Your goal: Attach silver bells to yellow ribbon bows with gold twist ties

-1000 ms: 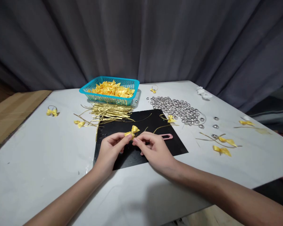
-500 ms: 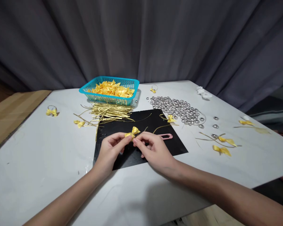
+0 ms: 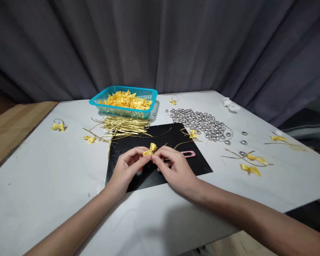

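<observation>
Between my fingertips is a small yellow ribbon bow (image 3: pixel 150 150), held above a black mat (image 3: pixel 146 181). My left hand (image 3: pixel 129 167) pinches the bow from its left side. From the right, my right hand (image 3: pixel 174 165) closes thumb and fingers at the bow's lower right edge; a thin gold tie (image 3: pixel 165 144) pokes up behind those fingers. Whether the tie is wound round the bow is hidden by my fingers. A pink tool with a looped end (image 3: pixel 188 154) lies on the mat, partly covered by my right hand.
A turquoise basket (image 3: pixel 138 114) of yellow bows stands at the back, with a pile of gold ties (image 3: pixel 125 126) before it. Many silver beads (image 3: pixel 200 122) lie right of it. Loose bows (image 3: pixel 250 170) and ties are at right; a finished-looking bow loop (image 3: pixel 58 126) is at left.
The bow has turned between my fingers and now stands more upright. My two hands have drawn slightly closer together around it.
</observation>
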A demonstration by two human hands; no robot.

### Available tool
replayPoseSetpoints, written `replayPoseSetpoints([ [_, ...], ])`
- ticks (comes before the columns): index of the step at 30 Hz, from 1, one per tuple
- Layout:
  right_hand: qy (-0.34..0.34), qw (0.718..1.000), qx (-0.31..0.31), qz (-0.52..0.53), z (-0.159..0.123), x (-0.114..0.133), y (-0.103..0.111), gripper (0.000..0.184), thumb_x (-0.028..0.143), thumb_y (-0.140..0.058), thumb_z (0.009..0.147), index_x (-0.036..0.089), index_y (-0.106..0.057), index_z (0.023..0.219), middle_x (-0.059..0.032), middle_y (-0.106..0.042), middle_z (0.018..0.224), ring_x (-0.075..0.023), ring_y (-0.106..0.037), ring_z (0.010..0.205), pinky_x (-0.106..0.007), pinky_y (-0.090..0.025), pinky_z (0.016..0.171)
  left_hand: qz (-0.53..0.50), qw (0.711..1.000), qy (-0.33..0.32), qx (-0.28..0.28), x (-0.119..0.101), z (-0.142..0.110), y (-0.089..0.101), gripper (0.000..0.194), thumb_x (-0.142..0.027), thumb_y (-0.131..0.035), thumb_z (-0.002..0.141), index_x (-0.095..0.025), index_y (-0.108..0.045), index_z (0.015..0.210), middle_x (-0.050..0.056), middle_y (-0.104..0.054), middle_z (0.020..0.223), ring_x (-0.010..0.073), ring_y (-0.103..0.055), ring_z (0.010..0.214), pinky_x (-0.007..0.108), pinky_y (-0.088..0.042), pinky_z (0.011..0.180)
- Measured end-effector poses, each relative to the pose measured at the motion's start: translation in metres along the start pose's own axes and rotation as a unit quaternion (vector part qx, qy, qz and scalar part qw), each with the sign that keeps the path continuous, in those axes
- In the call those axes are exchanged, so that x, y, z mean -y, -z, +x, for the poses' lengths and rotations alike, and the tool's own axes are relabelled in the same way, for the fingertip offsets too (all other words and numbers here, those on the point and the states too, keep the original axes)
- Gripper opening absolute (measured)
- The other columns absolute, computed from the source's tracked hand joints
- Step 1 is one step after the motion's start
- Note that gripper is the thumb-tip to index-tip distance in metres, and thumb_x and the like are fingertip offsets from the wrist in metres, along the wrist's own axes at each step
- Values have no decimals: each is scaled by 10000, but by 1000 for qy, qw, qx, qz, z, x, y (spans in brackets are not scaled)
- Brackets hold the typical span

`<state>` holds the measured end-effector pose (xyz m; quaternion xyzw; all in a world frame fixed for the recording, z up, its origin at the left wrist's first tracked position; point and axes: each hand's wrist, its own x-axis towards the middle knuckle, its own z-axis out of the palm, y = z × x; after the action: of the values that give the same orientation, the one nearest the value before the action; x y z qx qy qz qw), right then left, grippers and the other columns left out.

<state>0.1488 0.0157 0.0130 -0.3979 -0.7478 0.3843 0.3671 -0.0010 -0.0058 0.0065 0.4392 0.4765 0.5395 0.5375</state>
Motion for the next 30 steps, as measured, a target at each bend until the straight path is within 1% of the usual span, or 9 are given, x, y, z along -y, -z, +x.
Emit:
replayPoseSetpoints([
  [2, 28, 1000, -1, -7, 0, -1, 1, 207, 189, -480, 870, 146, -558, 682, -12, -508, 706, -87, -484, 616, -182, -350, 485, -23, 999, 24, -14, 0, 0, 0, 108, -240, -738, 664, -171, -663, 627, 3, -662, 854, 80, -534, 693, 151, -392, 534],
  [5, 53, 998, 2, -26, 1, -1, 2, 208, 182, -475, 878, 147, -544, 685, -11, -507, 709, -90, -485, 627, -194, -357, 521, -63, 996, 43, -45, -2, 2, -1, 164, -212, -773, 614, -162, -633, 545, -17, -665, 697, 65, -537, 648, 139, -399, 568],
  [7, 58, 998, 5, -39, 1, -1, 3, 210, 185, -473, 883, 147, -539, 687, -13, -509, 713, -95, -489, 638, -205, -368, 553, -86, 993, 50, -62, -3, 4, -2, 186, -201, -792, 581, -161, -618, 530, -38, -642, 598, 50, -516, 581, 131, -389, 545],
  [10, 65, 996, 10, -52, 1, -2, 4, 211, 178, -468, 887, 146, -555, 698, -17, -519, 719, -102, -497, 655, -217, -379, 592, -91, 992, 64, -60, -3, 5, -2, 189, -202, -804, 571, -159, -620, 552, -46, -633, 526, 38, -511, 525, 122, -382, 523],
  [12, 71, 996, 14, -55, 2, -3, 4, 212, 171, -467, 889, 144, -567, 704, -20, -529, 726, -103, -501, 663, -219, -381, 604, -86, 992, 77, -51, -3, 5, -2, 169, -211, -803, 583, -175, -675, 687, -34, -668, 548, 45, -548, 534, 124, -396, 532],
  [15, 75, 995, 17, -58, 2, -4, 5, 209, 166, -471, 888, 140, -572, 706, -24, -543, 739, -103, -509, 678, -217, -386, 616, -84, 991, 93, -46, -3, 4, 0, 330, -231, -800, 597, -203, -703, 911, -5, -724, 646, 69, -614, 599, 139, -431, 569],
  [18, 69, 995, 24, -65, 3, -4, 5, 206, 163, -468, 887, 134, -580, 717, -31, -548, 754, -106, -518, 694, -221, -389, 625, -71, 992, 94, -34, -3, 3, 1, 247, -254, -790, 609, -175, -730, 836, 20, -740, 712, 83, -641, 648, 146, -452, 597],
  [21, 57, 994, 35, -80, 3, -5, 6, 206, 170, -457, 891, 133, -582, 730, -33, -544, 760, -112, -515, 694, -235, -385, 627, -56, 995, 83, -29, -2, 3, 0, 182, -260, -783, 611, -167, -739, 761, 17, -730, 698, 90, -638, 654, 157, -465, 615],
  [30, 43, 995, 34, -83, 1, -7, 0, 242, 190, -441, 897, 146, -551, 686, -21, -527, 719, -108, -486, 651, -232, -361, 584, -39, 996, 69, -45, 2, 6, -2, 121, -263, -772, 628, -176, -747, 709, 0, -709, 654, 61, -590, 578, 141, -449, 559],
])
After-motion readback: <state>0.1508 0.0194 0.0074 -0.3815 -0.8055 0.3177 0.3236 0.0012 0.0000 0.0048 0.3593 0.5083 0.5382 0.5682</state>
